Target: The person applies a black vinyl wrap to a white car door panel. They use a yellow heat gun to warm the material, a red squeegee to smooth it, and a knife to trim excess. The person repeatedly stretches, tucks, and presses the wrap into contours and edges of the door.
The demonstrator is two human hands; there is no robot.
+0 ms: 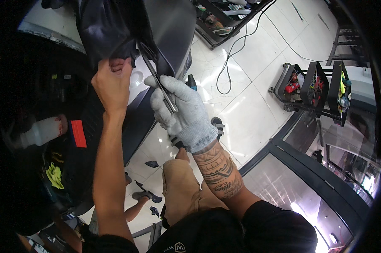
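Note:
A sheet of dark glossy film (104, 36) hangs loose over a dark vehicle-like panel (175, 29). My bare left hand (114, 82) is closed, pinching the film's lower edge. Beside it, a white surface (136, 82) with a rounded recess shows under the film. My right hand (178, 103) wears a grey knit glove. Its fingers are wrapped round a long, slim, silver metal tool (168, 99), whose far end reaches up to the film's edge; its exact kind does not show. Just behind the glove, a black nozzle with a teal body (191, 82) partly shows.
A black cart (211, 40) and a tiered trolley (312, 86) stand on the tiled floor, with a cable (229, 63) between. At left are a spray bottle (45, 130), a red card (78, 133) and a yellow-green glove (54, 176). Film scraps (151, 164) and another person's leg (135, 208) appear below.

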